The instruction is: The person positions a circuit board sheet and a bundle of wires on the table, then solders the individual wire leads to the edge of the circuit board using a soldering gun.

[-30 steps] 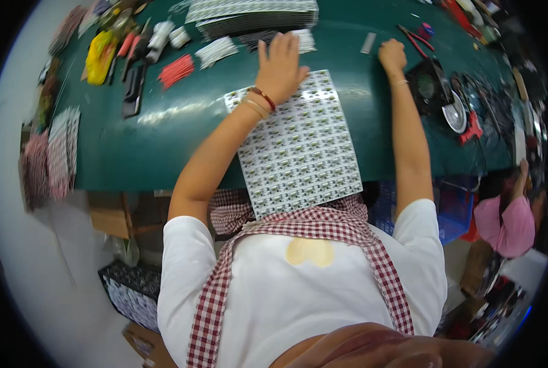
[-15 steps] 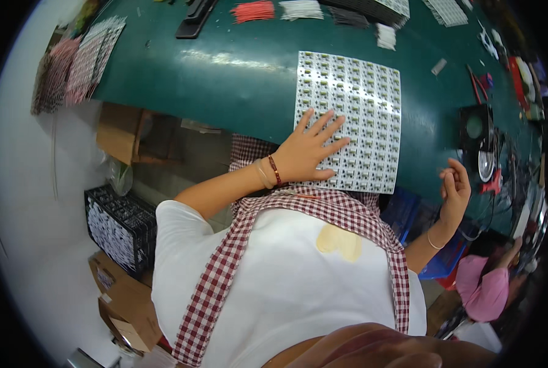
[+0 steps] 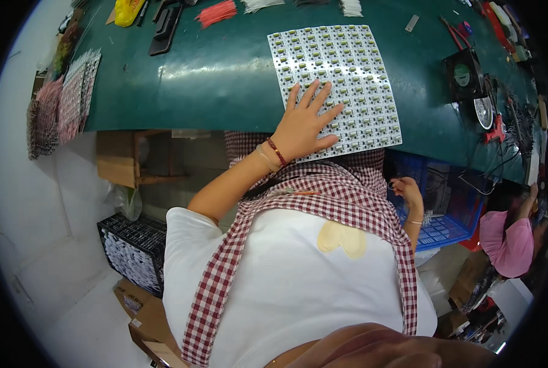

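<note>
The left hand (image 3: 306, 127) lies spread on a circuit-board panel (image 3: 351, 83). The right hand (image 3: 409, 191) curls below the tabletop's (image 3: 206, 101) near edge, contents unclear.

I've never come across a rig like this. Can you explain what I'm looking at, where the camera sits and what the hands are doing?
There is no machine: a person works bare-handed. Every picture comes from one wide fisheye camera on their head, looking down, so straight edges bend.

The left hand lies spread on a pale sheet covered in rows of small parts, pressing rather than gripping. The right hand is below the table edge by a blue crate, fingers curled; whether it holds anything is unclear.

The green table also bears red strands and a dark boxy device.
</note>
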`<state>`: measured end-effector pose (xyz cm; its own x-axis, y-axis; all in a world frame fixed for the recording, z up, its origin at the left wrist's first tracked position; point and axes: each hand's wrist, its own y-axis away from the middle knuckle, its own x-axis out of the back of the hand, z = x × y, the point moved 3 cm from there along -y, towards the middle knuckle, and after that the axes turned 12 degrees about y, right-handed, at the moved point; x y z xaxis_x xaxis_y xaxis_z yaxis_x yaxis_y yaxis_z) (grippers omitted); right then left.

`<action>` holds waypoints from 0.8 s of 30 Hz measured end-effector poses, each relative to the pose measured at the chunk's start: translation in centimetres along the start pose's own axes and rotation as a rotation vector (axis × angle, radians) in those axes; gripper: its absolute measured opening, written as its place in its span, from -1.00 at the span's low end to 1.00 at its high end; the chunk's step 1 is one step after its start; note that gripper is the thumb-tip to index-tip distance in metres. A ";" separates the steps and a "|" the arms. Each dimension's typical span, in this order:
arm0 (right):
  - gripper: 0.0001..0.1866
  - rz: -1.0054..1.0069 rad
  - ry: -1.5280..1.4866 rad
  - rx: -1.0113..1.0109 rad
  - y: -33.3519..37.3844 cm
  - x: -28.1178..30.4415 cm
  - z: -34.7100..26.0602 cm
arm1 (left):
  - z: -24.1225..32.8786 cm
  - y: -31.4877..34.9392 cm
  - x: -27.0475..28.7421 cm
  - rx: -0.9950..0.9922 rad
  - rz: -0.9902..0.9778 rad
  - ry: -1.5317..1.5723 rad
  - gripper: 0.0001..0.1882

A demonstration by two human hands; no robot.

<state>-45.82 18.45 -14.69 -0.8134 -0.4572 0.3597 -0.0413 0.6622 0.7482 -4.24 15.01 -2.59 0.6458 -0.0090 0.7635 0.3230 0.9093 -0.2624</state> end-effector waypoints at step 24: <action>-0.82 -0.078 -0.197 -0.272 -16.8 -4.6 15.7 | -0.7 -1.3 0.7 0.077 0.286 0.477 -0.76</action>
<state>-50.54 18.80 -37.66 -0.9113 -0.3596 0.2006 0.0263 0.4352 0.8999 -3.72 13.51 -2.08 0.9474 0.0718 0.3117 0.0487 0.9307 -0.3625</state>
